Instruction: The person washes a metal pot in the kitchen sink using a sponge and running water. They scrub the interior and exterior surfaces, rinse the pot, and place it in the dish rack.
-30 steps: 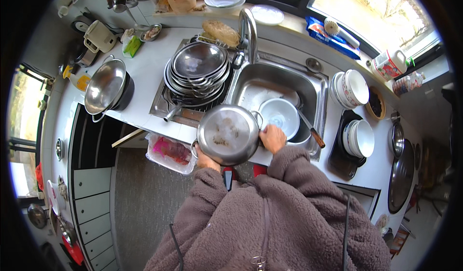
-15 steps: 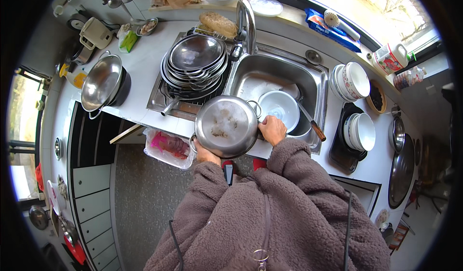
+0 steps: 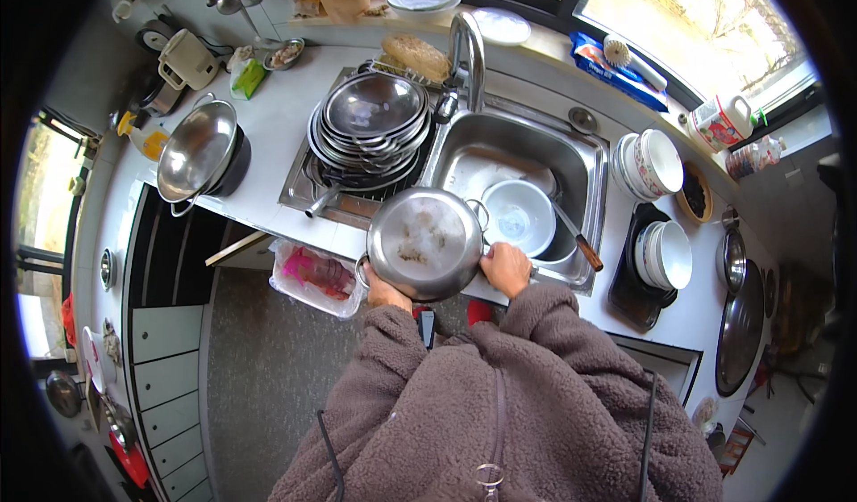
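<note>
A round stainless steel pot with two loop handles is held at the counter's front edge, left of the sink basin. Its flat face, marked with brown stains, is turned up. My left hand grips the rim at the lower left, beside one loop handle. At the right rim my right hand is closed against the pot, its fingertips partly hidden. The second loop handle points up and right, towards a white bowl in the steel sink. A wooden-handled utensil leans over the sink's right side.
Stacked steel pans stand on the rack behind the pot, under the faucet. A steel wok sits on the left counter. Bowls rest on a black tray at right. A plastic-lined bin hangs below the counter.
My right hand has slid down the pot's right rim, away from the upper loop handle. The view has shifted slightly; my left hand keeps its hold.
</note>
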{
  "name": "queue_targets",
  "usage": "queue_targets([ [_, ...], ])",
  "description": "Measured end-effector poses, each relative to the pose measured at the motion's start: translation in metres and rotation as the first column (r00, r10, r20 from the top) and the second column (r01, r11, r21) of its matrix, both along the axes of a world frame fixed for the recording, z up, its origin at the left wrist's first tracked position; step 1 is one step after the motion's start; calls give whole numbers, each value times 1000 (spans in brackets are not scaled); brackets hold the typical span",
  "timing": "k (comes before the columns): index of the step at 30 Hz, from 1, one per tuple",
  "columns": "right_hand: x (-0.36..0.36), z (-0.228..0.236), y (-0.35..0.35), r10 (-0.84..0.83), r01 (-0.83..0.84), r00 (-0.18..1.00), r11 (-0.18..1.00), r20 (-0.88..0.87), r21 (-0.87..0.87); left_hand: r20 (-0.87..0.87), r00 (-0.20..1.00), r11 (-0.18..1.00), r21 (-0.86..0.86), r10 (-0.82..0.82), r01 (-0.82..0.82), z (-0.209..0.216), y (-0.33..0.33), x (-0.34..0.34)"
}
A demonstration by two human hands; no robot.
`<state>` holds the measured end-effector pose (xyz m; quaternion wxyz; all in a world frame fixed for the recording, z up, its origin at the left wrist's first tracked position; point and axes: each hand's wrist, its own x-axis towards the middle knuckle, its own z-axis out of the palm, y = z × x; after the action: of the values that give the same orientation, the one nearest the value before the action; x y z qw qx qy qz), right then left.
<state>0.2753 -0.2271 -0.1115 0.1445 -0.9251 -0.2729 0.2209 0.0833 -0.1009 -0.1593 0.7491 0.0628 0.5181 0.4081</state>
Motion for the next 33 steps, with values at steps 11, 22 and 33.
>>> queue_targets([
  [11,-5,-1,3,-75,57,988,989,134,134,-93,996,999,-37,15,-19,16,-7,11],
  [22,-25,3,-3,-144,123,982,978,121,169,-184,969,974,-119,166,-190,25,-10,24],
  [33,-11,12,7,-83,73,991,992,101,99,-296,944,965,-168,147,-203,25,-10,23],
])
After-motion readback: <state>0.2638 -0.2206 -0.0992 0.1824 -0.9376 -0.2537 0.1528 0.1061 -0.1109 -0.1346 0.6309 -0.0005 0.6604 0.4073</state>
